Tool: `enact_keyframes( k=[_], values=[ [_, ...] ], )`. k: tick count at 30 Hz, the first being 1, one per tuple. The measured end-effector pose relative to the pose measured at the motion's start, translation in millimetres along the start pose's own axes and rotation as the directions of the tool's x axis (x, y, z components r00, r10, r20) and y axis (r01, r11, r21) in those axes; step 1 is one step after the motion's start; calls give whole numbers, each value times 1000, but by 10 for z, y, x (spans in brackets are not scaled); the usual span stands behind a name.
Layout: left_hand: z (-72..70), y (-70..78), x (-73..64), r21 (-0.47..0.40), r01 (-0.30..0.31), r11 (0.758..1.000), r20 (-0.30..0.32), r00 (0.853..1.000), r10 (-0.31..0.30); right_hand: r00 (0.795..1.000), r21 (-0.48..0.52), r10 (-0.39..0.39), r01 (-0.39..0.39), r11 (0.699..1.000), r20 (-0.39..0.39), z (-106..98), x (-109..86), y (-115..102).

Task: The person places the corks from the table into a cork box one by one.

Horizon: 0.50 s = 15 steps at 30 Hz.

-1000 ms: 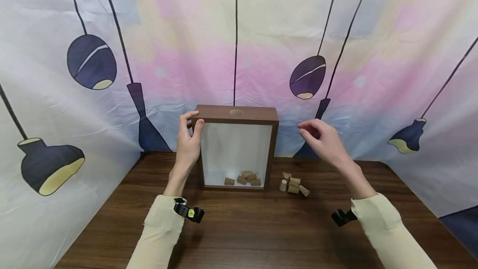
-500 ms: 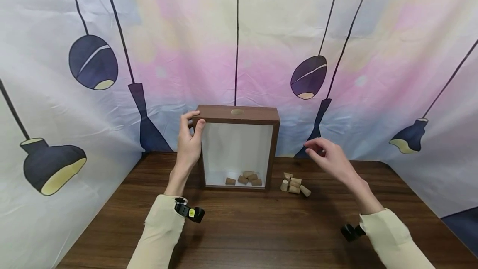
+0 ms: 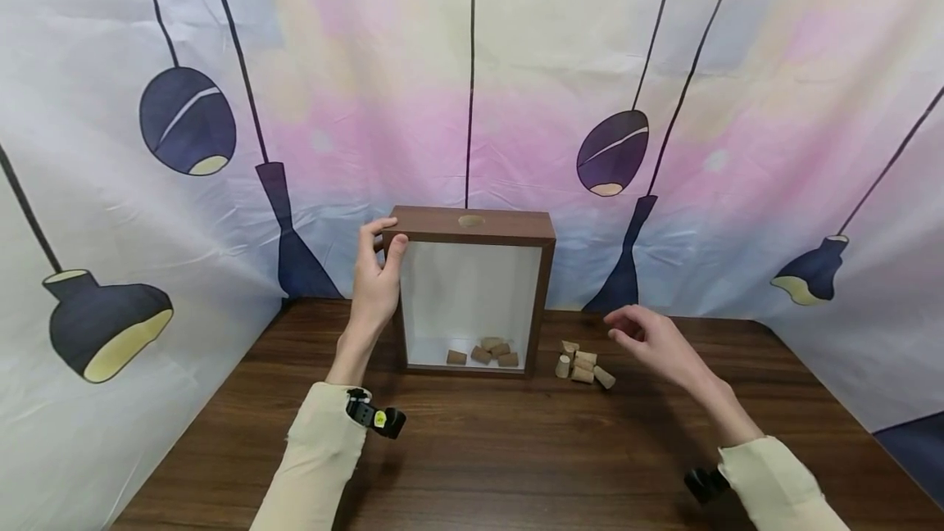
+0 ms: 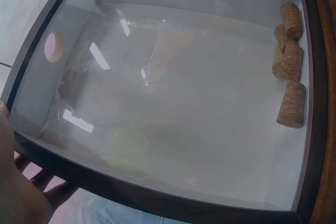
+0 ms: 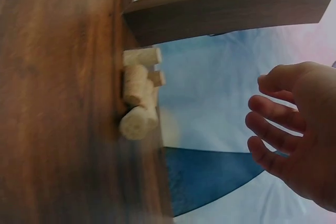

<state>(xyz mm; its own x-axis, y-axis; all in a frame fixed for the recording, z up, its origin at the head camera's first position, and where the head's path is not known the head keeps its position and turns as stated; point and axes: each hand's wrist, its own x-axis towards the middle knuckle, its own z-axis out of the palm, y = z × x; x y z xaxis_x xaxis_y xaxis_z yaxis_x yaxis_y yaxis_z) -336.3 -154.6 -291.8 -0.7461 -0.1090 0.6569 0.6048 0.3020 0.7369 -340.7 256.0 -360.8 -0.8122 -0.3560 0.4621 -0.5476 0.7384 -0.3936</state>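
Note:
A brown-framed display box with a clear front and a round hole in its top stands upright on the table. My left hand grips its upper left corner, thumb on the front edge and fingers round the side. Several corks lie at the bottom inside the box. Right of the box, several more corks sit in a small pile on the table, one of them upright. Above and to the right of this pile is my right hand, holding nothing, its fingers loosely bent and apart from the corks.
The dark wooden table runs up to a cloth backdrop printed with hanging lamps, close behind the box. Cloth also hangs along the left and right sides. A black wrist camera is strapped on the left wrist.
My right hand has come down from beside the box's top to near the cork pile. The left hand keeps its grip, and the box and corks stay in place.

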Motion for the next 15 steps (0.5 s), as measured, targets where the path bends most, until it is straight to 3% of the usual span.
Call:
enact_keyframes(
  k=[8,15],
  values=[
    [-6,-2,9,-1,-1,1000,-2,1000,1,994,24,-1,-1,1000,111,194,-110,114],
    [-1,1,-1,8,5,1000,-5,1000,-5,965,45,35,-48,998,258,310,-161,189]
  ],
)
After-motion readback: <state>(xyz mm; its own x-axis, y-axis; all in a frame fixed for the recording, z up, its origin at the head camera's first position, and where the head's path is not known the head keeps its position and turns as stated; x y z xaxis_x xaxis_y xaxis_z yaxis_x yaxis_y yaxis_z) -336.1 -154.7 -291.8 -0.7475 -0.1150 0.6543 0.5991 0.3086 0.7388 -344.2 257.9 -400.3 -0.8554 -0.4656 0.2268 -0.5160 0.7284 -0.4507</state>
